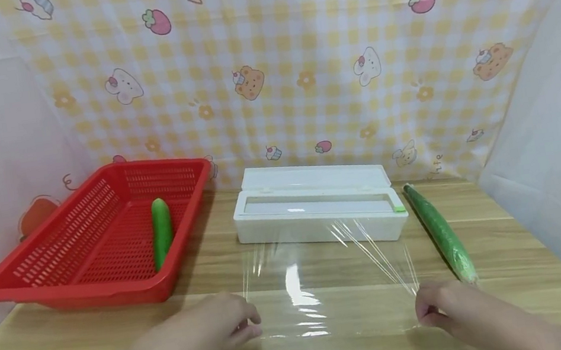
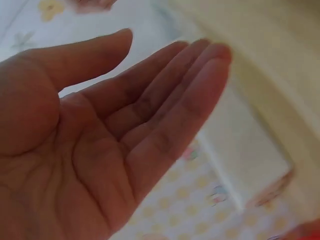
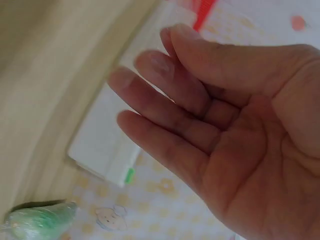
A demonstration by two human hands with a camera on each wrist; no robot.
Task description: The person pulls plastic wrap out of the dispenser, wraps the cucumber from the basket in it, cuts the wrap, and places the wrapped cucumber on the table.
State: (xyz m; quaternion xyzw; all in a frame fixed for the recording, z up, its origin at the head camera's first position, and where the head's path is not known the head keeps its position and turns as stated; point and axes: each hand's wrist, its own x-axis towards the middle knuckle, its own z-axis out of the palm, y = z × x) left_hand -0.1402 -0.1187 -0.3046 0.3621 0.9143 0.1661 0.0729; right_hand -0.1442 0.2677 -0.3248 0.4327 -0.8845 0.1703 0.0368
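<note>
A sheet of clear plastic wrap (image 1: pixel 303 300) stretches from the white wrap dispenser (image 1: pixel 319 220) toward me over the wooden table. Between thumb and index finger, my right hand (image 1: pixel 452 303) pinches its near right corner, where creases converge. My left hand (image 1: pixel 216 330) is at the near left corner, fingertips right at the film's edge. In the left wrist view, the left hand (image 2: pixel 125 130) has its fingers fairly straight and the thumb apart from them. The right wrist view has the right hand's thumb (image 3: pixel 220 60) meeting the index finger, other fingers loosely extended.
A red plastic basket (image 1: pixel 82 292) stands at the left with a bare cucumber (image 1: pixel 161 230) inside. Right of the dispenser lies a cucumber wrapped in film (image 1: pixel 440 233). The dispenser's lid (image 1: pixel 316 179) is raised at the back. A patterned cloth (image 1: pixel 288 78) hangs behind the table.
</note>
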